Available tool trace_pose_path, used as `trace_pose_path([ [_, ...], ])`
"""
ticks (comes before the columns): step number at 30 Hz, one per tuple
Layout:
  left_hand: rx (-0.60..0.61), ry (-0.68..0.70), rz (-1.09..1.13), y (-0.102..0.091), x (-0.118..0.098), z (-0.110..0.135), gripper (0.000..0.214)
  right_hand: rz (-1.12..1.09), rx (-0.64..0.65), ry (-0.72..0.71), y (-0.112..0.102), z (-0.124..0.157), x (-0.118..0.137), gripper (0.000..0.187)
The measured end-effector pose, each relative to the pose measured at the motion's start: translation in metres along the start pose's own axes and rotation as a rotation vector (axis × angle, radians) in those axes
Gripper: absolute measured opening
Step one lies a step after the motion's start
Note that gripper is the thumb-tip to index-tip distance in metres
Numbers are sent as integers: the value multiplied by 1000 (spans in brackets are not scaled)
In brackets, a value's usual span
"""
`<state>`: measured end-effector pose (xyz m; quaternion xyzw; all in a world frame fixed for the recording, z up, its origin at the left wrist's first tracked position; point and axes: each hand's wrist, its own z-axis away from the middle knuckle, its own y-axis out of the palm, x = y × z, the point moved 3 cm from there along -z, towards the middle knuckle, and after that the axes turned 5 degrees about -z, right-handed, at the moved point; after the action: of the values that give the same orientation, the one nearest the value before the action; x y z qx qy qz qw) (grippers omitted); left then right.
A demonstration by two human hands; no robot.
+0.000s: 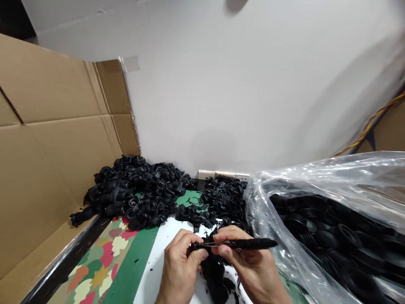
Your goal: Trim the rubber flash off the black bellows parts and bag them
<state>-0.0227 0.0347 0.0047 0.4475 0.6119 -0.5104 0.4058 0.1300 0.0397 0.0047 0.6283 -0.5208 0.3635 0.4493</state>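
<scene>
At the lower middle, my left hand (pixel 182 261) is closed, pinching a small black rubber part (pixel 197 245) between thumb and fingers. My right hand (pixel 247 264) grips tweezers (pixel 249 243) with a thick black grip end and thin metal prongs. Their tips point left and meet the rubber part, though the exact contact is hidden by the fingers. Beneath both hands lie black rubber scraps (pixel 215 278) on a white sheet (pixel 155 257).
A heap of ribbed black rubber parts (pixel 142 190) lies back left, beside a cardboard panel (pixel 63 139). More black pieces (pixel 226 196) sit by a power strip (pixel 207 174) at the wall. On the right, a clear plastic bag (pixel 262 207) holds black ribbed parts (pixel 335 240).
</scene>
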Motion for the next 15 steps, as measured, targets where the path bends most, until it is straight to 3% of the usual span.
trace_pose_path([
  [4,-5,20,-38,-1,0,0,11,49,1,-34,2,2,3,16],
  [7,-12,31,-43,-2,-2,1,11,162,41,-181,9,6,9,7],
  [11,15,14,29,1,-2,2,10,397,88,-419,7,4,12,19],
  [13,46,-34,97,3,-2,2,8,465,10,-436,-7,-4,10,16],
  [15,54,-88,144,4,-2,2,7,459,-190,-331,-27,-13,4,11],
])
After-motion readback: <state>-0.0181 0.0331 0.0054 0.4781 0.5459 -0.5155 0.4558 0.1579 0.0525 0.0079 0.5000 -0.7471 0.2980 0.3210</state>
